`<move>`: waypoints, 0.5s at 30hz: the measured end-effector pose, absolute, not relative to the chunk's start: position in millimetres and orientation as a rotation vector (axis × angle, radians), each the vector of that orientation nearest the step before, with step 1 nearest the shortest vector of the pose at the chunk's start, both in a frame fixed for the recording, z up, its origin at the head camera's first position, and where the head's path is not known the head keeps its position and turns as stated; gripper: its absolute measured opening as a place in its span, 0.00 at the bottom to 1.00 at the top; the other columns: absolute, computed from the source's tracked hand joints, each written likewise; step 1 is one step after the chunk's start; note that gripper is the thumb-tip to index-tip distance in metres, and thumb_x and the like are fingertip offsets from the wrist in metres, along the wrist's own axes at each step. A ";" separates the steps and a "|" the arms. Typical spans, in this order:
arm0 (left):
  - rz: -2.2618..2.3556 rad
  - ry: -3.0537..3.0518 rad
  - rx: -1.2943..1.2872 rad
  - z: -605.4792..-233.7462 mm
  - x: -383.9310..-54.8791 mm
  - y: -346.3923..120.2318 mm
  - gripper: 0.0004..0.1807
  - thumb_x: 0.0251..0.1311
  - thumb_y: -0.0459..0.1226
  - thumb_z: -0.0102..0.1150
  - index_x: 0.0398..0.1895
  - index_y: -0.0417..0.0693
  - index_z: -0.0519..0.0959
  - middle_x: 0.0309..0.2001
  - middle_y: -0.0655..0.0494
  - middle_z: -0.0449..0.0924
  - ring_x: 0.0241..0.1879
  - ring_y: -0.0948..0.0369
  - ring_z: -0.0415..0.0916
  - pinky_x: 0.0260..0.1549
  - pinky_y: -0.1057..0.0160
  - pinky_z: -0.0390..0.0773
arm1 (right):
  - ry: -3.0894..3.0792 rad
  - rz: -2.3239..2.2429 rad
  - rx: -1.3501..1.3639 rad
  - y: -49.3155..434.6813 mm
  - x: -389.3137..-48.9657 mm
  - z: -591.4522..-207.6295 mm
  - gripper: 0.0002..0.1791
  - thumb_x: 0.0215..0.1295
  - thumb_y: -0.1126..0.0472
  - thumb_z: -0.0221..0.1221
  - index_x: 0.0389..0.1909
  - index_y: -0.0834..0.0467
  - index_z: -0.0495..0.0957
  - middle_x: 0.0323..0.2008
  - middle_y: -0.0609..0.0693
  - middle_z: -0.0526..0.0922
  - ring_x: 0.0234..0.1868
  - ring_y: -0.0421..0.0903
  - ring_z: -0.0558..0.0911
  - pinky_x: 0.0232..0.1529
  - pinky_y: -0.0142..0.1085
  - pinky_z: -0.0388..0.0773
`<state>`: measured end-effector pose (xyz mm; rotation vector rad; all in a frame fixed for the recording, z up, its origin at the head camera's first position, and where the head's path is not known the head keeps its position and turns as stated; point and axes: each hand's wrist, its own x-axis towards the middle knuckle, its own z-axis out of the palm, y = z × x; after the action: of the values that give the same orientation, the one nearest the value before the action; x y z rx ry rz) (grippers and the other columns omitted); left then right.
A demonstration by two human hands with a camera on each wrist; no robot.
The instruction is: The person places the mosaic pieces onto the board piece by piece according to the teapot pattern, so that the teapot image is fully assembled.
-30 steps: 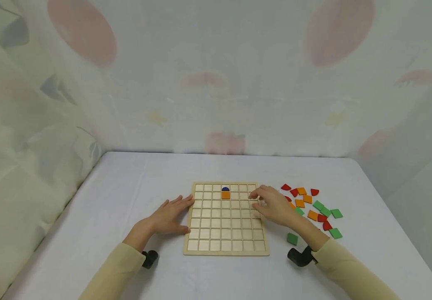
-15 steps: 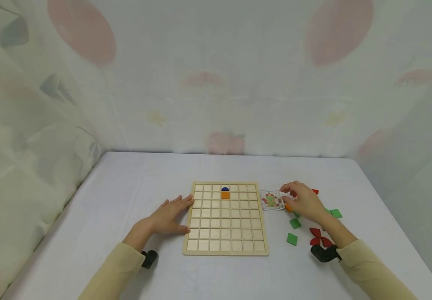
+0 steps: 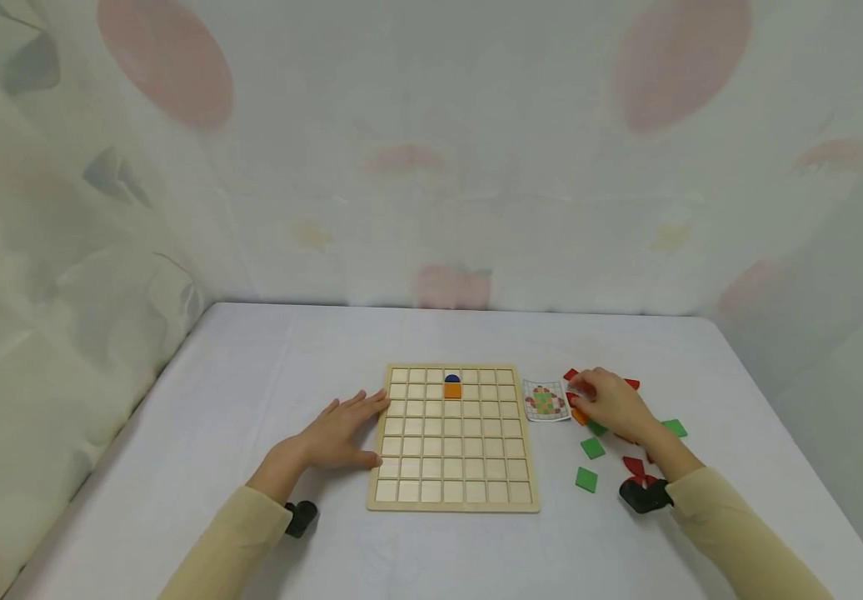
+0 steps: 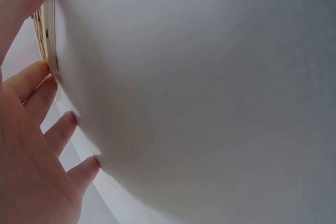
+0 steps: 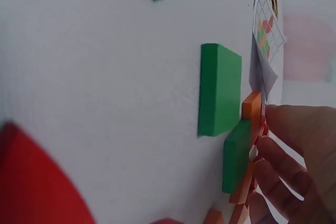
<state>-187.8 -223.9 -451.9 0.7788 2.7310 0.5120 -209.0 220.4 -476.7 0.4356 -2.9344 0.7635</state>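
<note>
A wooden grid board [image 3: 452,506] lies on the table, with a blue rounded tile [image 3: 452,378] and an orange square tile [image 3: 452,391] near its top edge. My left hand [image 3: 337,433] touches the board's left edge, fingers spread. To the right of the board lies a pattern card [image 3: 547,401]. Just past the card, my right hand [image 3: 611,404] is low over the tiles, its thumb and index finger at a red tile [image 5: 264,121]. Whether they pinch it is unclear. Beneath that hand are green and orange tiles, partly covered.
Loose green tiles [image 3: 586,479] and red tiles [image 3: 633,467] are scattered right of the board, several hidden by the right hand and forearm. Each wrist carries a black camera [image 3: 643,496]. A patterned cloth [image 3: 431,167] hangs behind the white table.
My right hand moved from the board's right edge, past the card, to the tile pile, uncovering the card. Lately it shifted slightly over the red tile. The left hand stayed on the board's edge.
</note>
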 end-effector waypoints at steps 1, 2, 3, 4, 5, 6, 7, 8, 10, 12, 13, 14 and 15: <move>0.513 2.731 0.778 -451.9 -187.8 -223.8 0.47 0.47 0.49 0.67 0.70 0.49 0.57 0.71 0.54 0.51 0.70 0.47 0.46 0.63 0.36 0.44 | -2.939 0.751 0.432 220.8 -210.0 -477.9 0.11 0.55 0.62 0.63 0.40 0.60 0.78 0.34 0.51 0.77 0.34 0.45 0.73 0.36 0.40 0.75; 0.514 2.731 0.779 -451.8 -187.7 -223.7 0.47 0.47 0.49 0.67 0.70 0.49 0.57 0.71 0.54 0.51 0.70 0.47 0.46 0.63 0.36 0.44 | -2.944 0.736 0.431 220.9 -210.7 -478.6 0.11 0.55 0.62 0.63 0.40 0.59 0.79 0.34 0.51 0.77 0.33 0.45 0.73 0.35 0.39 0.75; 0.514 2.731 0.777 -451.4 -187.4 -223.4 0.46 0.47 0.49 0.67 0.70 0.49 0.57 0.71 0.54 0.51 0.70 0.47 0.46 0.63 0.36 0.44 | -2.945 0.726 0.435 220.8 -211.0 -478.8 0.10 0.55 0.62 0.63 0.39 0.59 0.79 0.33 0.51 0.77 0.32 0.44 0.72 0.33 0.37 0.74; 0.518 2.731 0.774 -451.0 -187.2 -223.1 0.46 0.47 0.49 0.67 0.70 0.49 0.57 0.71 0.54 0.51 0.70 0.47 0.46 0.63 0.36 0.44 | -2.945 0.717 0.438 220.7 -211.5 -479.0 0.10 0.54 0.62 0.63 0.38 0.59 0.79 0.32 0.50 0.76 0.31 0.44 0.72 0.32 0.36 0.73; 0.519 2.731 0.773 -450.7 -187.0 -222.9 0.46 0.47 0.48 0.67 0.70 0.49 0.57 0.71 0.54 0.51 0.70 0.47 0.46 0.63 0.36 0.44 | -2.947 0.706 0.439 220.5 -211.8 -479.0 0.10 0.54 0.62 0.63 0.38 0.58 0.79 0.31 0.50 0.76 0.31 0.44 0.71 0.31 0.35 0.72; 0.521 2.731 0.772 -450.2 -186.6 -222.5 0.46 0.47 0.48 0.67 0.70 0.49 0.57 0.71 0.54 0.51 0.70 0.47 0.46 0.63 0.36 0.44 | -2.952 0.699 0.440 220.1 -211.9 -478.6 0.09 0.54 0.62 0.63 0.37 0.58 0.79 0.30 0.50 0.75 0.30 0.44 0.71 0.30 0.34 0.71; 0.524 2.731 0.772 -450.0 -186.4 -222.3 0.46 0.47 0.48 0.67 0.70 0.48 0.57 0.71 0.54 0.51 0.70 0.47 0.46 0.63 0.36 0.44 | -2.959 0.694 0.436 219.9 -212.0 -478.1 0.09 0.54 0.62 0.63 0.37 0.58 0.79 0.30 0.50 0.74 0.30 0.44 0.70 0.29 0.34 0.70; 0.527 2.730 0.771 -449.7 -186.1 -222.0 0.46 0.47 0.48 0.67 0.69 0.48 0.57 0.71 0.54 0.51 0.70 0.47 0.46 0.63 0.36 0.44 | -2.966 0.691 0.436 219.4 -211.8 -477.4 0.09 0.54 0.62 0.63 0.37 0.58 0.79 0.29 0.50 0.74 0.30 0.44 0.70 0.29 0.34 0.69; 0.531 2.728 0.768 -449.5 -185.6 -221.7 0.46 0.47 0.48 0.67 0.69 0.48 0.57 0.71 0.54 0.52 0.70 0.47 0.46 0.63 0.36 0.44 | -2.981 0.687 0.433 218.8 -211.5 -476.7 0.10 0.54 0.62 0.63 0.38 0.58 0.79 0.29 0.49 0.73 0.30 0.44 0.69 0.28 0.34 0.69; 0.532 2.726 0.768 -449.6 -185.5 -221.5 0.46 0.47 0.48 0.67 0.69 0.48 0.57 0.71 0.54 0.52 0.70 0.47 0.46 0.63 0.36 0.44 | -2.993 0.683 0.429 218.3 -211.2 -476.2 0.10 0.53 0.61 0.63 0.38 0.58 0.79 0.29 0.49 0.73 0.30 0.44 0.69 0.28 0.33 0.68; 0.533 2.726 0.768 -449.7 -185.5 -221.4 0.46 0.47 0.48 0.67 0.69 0.48 0.57 0.71 0.54 0.52 0.70 0.47 0.46 0.63 0.36 0.44 | -2.995 0.683 0.429 218.3 -211.2 -476.0 0.11 0.53 0.61 0.63 0.38 0.58 0.79 0.29 0.49 0.73 0.30 0.44 0.69 0.28 0.33 0.68; 0.531 2.727 0.768 -449.7 -185.5 -221.4 0.46 0.47 0.48 0.67 0.69 0.48 0.57 0.71 0.54 0.52 0.70 0.47 0.46 0.63 0.36 0.44 | -2.996 0.682 0.429 218.3 -211.2 -475.8 0.11 0.53 0.61 0.64 0.38 0.58 0.79 0.29 0.49 0.73 0.29 0.44 0.69 0.27 0.33 0.68; 0.530 2.727 0.768 -449.8 -185.5 -221.3 0.46 0.47 0.48 0.67 0.69 0.48 0.57 0.71 0.54 0.52 0.70 0.47 0.46 0.63 0.36 0.44 | -2.997 0.680 0.428 218.6 -211.4 -475.7 0.11 0.53 0.61 0.64 0.38 0.58 0.78 0.29 0.49 0.73 0.29 0.44 0.69 0.27 0.33 0.68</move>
<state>-185.5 -221.3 -449.8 0.7682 2.7273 0.5298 -211.4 218.6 -475.7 0.4281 -2.9965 0.6797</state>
